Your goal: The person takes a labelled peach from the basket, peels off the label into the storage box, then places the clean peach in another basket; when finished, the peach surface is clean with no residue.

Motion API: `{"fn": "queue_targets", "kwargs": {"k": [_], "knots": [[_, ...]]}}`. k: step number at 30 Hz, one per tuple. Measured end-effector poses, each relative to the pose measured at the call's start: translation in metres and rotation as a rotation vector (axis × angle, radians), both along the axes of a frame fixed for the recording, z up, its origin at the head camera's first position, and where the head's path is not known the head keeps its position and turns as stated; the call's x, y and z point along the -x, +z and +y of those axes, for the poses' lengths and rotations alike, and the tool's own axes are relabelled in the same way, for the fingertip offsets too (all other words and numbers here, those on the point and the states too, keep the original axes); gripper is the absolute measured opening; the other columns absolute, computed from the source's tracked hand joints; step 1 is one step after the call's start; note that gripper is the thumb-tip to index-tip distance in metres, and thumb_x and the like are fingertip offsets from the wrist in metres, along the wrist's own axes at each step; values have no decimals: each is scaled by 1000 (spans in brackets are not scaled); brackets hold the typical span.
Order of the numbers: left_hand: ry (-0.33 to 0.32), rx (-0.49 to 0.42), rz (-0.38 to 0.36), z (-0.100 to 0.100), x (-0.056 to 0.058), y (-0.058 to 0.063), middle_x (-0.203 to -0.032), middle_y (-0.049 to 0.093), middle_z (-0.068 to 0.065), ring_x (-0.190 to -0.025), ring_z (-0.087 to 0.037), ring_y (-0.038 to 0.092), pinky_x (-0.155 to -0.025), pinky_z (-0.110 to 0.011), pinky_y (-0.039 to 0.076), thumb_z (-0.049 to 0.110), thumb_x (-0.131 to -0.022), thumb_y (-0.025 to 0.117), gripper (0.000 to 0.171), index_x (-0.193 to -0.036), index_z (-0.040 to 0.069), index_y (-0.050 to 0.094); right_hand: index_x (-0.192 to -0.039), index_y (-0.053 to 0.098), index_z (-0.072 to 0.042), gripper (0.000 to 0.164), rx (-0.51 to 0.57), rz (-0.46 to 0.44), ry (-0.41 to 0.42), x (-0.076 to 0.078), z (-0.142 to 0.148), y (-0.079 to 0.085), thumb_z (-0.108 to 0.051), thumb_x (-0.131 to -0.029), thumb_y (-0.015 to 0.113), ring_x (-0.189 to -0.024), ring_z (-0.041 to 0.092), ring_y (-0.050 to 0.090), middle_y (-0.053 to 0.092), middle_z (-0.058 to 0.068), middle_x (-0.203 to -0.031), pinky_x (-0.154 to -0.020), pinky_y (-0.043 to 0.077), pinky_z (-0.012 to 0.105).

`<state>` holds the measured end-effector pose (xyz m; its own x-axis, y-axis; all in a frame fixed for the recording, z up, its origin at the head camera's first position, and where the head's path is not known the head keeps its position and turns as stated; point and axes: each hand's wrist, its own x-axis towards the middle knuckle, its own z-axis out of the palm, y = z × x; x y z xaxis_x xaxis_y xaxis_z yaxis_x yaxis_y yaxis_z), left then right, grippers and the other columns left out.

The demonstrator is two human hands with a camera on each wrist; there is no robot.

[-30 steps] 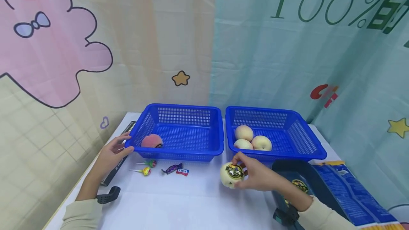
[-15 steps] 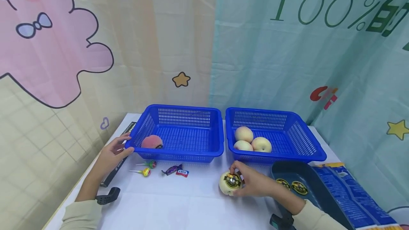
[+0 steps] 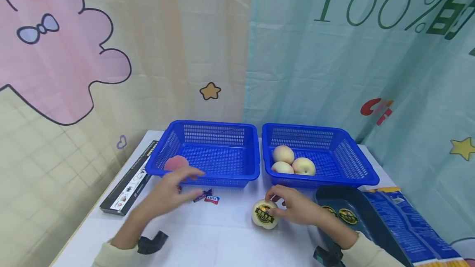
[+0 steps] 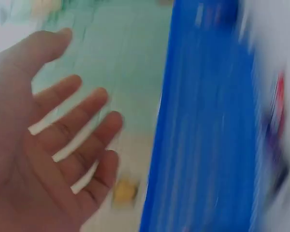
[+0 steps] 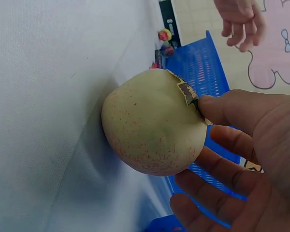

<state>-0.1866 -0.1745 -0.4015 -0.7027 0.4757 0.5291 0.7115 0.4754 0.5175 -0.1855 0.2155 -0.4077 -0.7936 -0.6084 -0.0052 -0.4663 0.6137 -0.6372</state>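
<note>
On the white table in front of the right basket sits a pale peach [image 3: 262, 216] bearing a round black-and-gold sticker. My right hand [image 3: 298, 207] holds it from the right, thumb at the sticker and fingers around the far side. In the right wrist view the thumb meets the edge of the sticker [image 5: 187, 93], which wraps over the peach's side. My left hand [image 3: 167, 195] is raised in front of the left blue basket [image 3: 215, 179], fingers spread and holding nothing. A pinkish-red peach [image 3: 176, 162] lies in that basket, partly behind the left hand.
The right blue basket [image 3: 334, 180] contains three pale peaches. A dark tray [image 3: 365, 205] with round stickers [image 3: 348, 216] stands beside a blue bag [image 3: 404, 217]. Wrapped sweets [image 3: 212, 200] lie before the left basket. A long black box [image 3: 130, 184] lies at left.
My left hand has let go of the left basket's rim and moved right and nearer. The right hand has lowered the peach slightly towards me and turned its sticker upward.
</note>
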Motion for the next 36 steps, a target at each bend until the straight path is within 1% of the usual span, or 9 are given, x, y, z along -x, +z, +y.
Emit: {"fn": "queue_targets", "kwargs": {"k": [2,5,8,12,16,19,26,32,36], "knots": [[-95,76,-156,36,-13,-7,-130,60,5,-111,-20,62,-91,-34,54,32,-89,79,53,-135,16,60,-109,65,-19,23,-6,-10,-13,0,-1,0,-26,-92,77,-102,17,63,61,-9,-106,-79,55,44],[-144,182,-366,85,-24,-26,-146,46,3,-122,-20,56,-96,-38,52,44,-89,77,71,-148,22,46,-108,67,-17,24,-8,-27,-30,2,-1,-1,-23,-89,80,-100,18,63,61,-8,-105,-79,56,43],[-151,252,-399,122,-18,-47,-155,37,-3,-135,-26,46,-104,-42,47,46,-84,82,89,-155,18,36,-106,67,-15,26,4,-51,-25,3,2,1,-20,-86,83,-100,20,63,61,-6,-104,-79,56,43],[-209,235,-380,149,1,-64,-149,46,-3,-134,-19,47,-108,-38,43,38,-78,88,93,-152,12,38,-103,65,-15,25,18,-69,18,4,7,4,-16,-85,83,-102,21,63,61,-6,-105,-80,56,42],[-351,106,-437,159,18,-74,-137,57,5,-122,-7,52,-107,-30,42,27,-79,90,80,-145,14,46,-102,65,-15,17,45,-77,36,4,9,6,-13,-90,77,-104,21,64,64,-5,-105,-83,57,36],[-402,60,-467,161,23,-78,-132,59,8,-121,-4,52,-107,-28,41,26,-79,90,77,-143,16,48,-101,66,-13,11,55,-61,21,4,10,5,-13,-93,75,-99,20,66,65,-5,-102,-80,57,30],[-374,33,-484,163,21,-80,-129,60,9,-120,-6,53,-107,-29,41,26,-77,91,77,-141,14,50,-89,67,-13,9,29,-15,-36,3,11,1,-14,-92,76,-75,9,59,63,-9,-82,-62,51,26],[-355,29,-496,164,21,-81,-127,60,10,-120,-6,54,-107,-31,42,26,-76,91,75,-139,16,51,-99,69,-11,10,32,-10,-37,-1,10,4,-13,-93,75,-79,7,59,63,-9,-87,-65,52,25],[-367,32,-488,164,23,-82,-129,60,9,-122,-7,54,-108,-31,41,29,-77,91,76,-140,16,50,-99,69,-12,11,31,-8,-20,-2,10,6,-11,-91,77,-80,8,60,63,-9,-89,-67,53,26]]}}
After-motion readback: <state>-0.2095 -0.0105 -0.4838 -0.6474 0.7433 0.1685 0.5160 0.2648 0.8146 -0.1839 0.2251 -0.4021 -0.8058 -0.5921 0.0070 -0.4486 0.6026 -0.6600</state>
